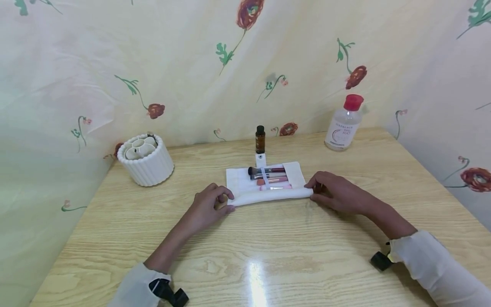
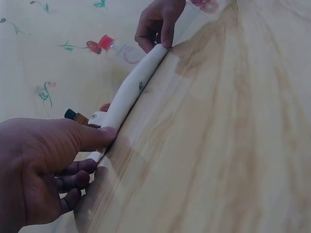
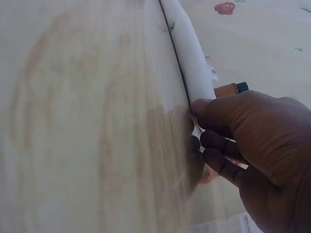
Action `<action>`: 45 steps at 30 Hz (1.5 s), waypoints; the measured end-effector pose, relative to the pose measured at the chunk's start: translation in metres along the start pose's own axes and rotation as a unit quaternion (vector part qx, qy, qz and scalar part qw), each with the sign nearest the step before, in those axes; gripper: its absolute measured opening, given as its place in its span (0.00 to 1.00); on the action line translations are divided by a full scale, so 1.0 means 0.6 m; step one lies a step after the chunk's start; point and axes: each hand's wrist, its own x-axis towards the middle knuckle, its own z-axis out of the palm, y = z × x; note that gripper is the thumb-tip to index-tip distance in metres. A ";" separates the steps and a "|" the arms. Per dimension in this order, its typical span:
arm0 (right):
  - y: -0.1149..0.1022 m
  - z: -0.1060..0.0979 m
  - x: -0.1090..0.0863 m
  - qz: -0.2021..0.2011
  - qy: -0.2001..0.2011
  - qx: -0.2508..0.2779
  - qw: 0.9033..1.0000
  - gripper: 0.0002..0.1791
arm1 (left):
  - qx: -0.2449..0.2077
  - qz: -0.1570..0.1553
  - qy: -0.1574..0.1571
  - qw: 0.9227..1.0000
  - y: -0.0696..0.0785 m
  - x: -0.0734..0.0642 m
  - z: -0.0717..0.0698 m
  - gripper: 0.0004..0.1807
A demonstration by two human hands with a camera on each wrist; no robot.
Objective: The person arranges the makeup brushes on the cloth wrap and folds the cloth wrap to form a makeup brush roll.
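A white makeup brush roll [image 1: 238, 175] lies on the table, its near edge rolled into a thick tube. Several makeup brushes [image 1: 270, 175] show in its open part, under a narrow strap and tucked into a pocket at the right. My left hand [image 1: 209, 204] pinches the left end of the rolled edge between thumb and fingers. At the right end, my right hand [image 1: 339, 192] pinches it the same way. The left wrist view shows a metal snap [image 2: 141, 86] on the outside of the tube. A strap tab with a snap [image 1: 260, 158] sticks out at the far side.
Right behind the tab stands a small brown bottle with a black cap [image 1: 260, 140]. A white ribbed holder [image 1: 147, 164] with round compartments is at the back left. At the back right stands a clear bottle with a red cap [image 1: 343, 125], near the flowered curtain [image 1: 184, 64].
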 end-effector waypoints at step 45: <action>-0.007 0.004 0.000 0.016 0.026 0.022 0.999 0.17 | -0.029 0.004 0.029 0.999 -0.004 0.000 0.002 0.07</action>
